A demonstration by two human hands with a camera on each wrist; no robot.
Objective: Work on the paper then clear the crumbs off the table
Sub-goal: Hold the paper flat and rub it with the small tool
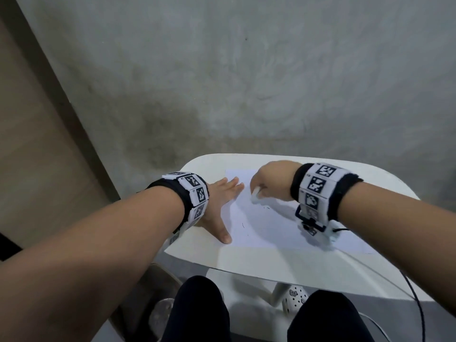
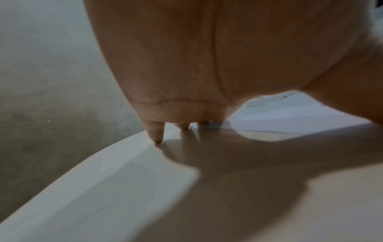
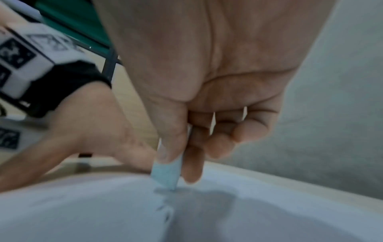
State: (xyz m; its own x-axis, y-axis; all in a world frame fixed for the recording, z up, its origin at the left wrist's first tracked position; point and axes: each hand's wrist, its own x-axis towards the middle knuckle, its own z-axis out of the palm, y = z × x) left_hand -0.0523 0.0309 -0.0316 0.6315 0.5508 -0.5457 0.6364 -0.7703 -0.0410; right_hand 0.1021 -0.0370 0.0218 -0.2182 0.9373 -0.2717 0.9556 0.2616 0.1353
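A white sheet of paper (image 1: 276,225) lies on a small white table (image 1: 246,262), with a few dark pencil marks (image 1: 243,225) on it. My left hand (image 1: 219,201) lies flat with straight fingers on the paper's left edge; its fingertips (image 2: 157,139) touch the table near the rim. My right hand (image 1: 266,183) pinches a pale eraser (image 1: 256,192) between thumb and fingers. In the right wrist view the eraser (image 3: 165,175) has its tip down on the paper (image 3: 82,212) beside dark specks (image 3: 163,208).
The table's far edge (image 1: 271,156) stands near a grey wall (image 1: 246,82). A black cable (image 1: 417,299) runs off the table's right side. My knees (image 1: 202,314) are below the near edge, with a white shoe (image 1: 293,299) under the table.
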